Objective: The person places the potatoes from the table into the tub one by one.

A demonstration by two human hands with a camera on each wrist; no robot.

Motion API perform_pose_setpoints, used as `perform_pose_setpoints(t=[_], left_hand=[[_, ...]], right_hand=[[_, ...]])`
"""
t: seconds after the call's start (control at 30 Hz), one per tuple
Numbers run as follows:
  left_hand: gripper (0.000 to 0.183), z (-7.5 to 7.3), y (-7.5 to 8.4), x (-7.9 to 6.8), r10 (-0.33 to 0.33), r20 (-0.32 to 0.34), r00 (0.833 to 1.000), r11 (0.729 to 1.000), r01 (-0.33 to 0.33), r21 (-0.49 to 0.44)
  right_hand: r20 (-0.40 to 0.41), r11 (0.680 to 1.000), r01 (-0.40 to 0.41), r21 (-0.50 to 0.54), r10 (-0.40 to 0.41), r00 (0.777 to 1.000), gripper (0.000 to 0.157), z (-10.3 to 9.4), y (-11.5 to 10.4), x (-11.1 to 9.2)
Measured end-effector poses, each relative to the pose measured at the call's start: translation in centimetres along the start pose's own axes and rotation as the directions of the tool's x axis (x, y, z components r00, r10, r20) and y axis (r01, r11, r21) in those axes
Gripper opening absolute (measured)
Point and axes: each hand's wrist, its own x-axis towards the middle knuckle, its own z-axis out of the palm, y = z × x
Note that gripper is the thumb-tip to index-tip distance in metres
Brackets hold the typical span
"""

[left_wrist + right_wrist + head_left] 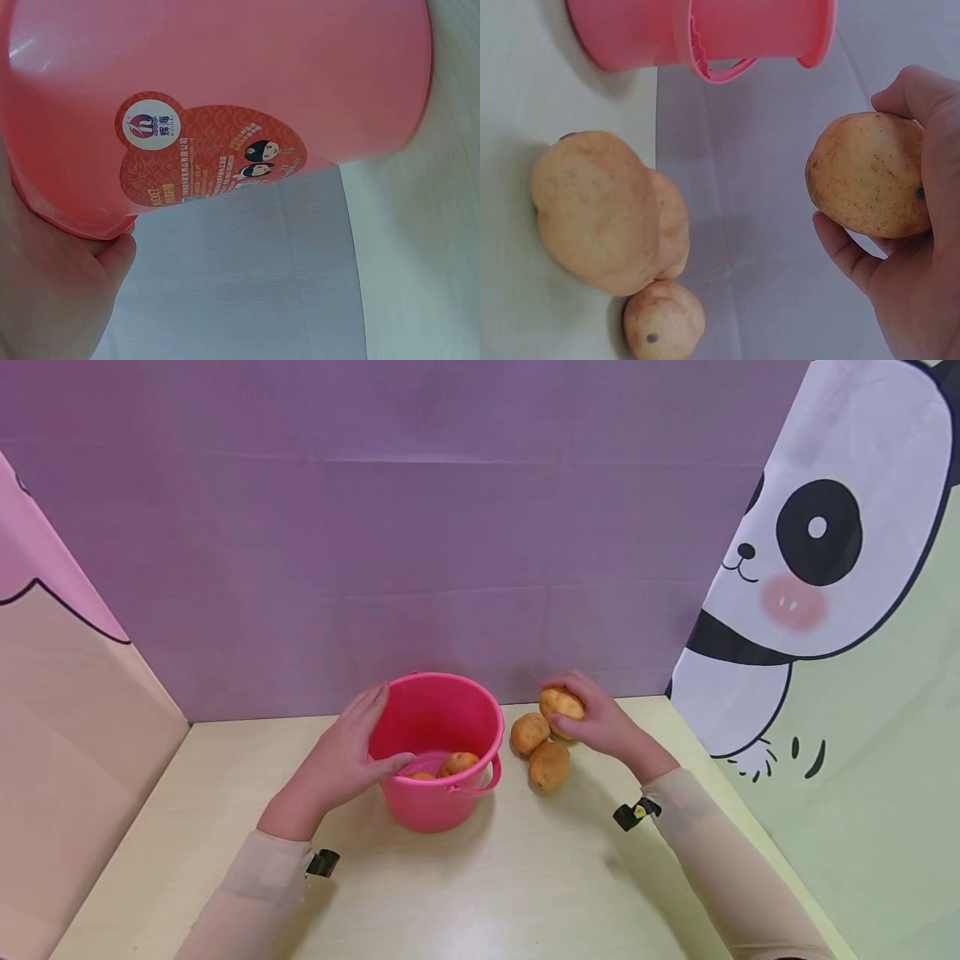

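Purple cloth hangs behind my pale table, with a printed panda off to the right. My left forearm slants in from the lower left, and that hand holds the pink bucket by its rim, fingers spread along the left side, thumb reaching over the near edge. Two potatoes show inside. My right arm angles inward from the other side, its hand wrapped around another potato, thumb and fingers on opposite sides, raised clear of the table. Three loose potatoes lie clustered close below it, just beside the bucket.
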Motion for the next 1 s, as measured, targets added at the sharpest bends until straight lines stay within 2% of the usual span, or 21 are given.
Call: perform_pose_setpoints(t=[0.57,0.8,1.0], left_hand=[[0.120,0.0,-0.4,0.0,0.010,-0.002,1.000,1.000,-0.010,-0.001],[0.120,-0.1,-0.7,0.3,0.018,0.002,1.000,1.000,-0.018,0.004],[0.120,-0.3,-0.8,0.6,0.011,0.009,1.000,1.000,-0.011,0.002]], right_hand=[[0.025,1.000,0.002,0.025,-0.003,1.000,0.043,0.6,-2.9,2.2],[0.014,0.997,0.030,0.069,-0.031,0.999,0.043,1.2,-3.8,3.4],[0.027,0.998,0.057,0.041,-0.058,0.998,0.043,1.6,-4.5,4.4]])
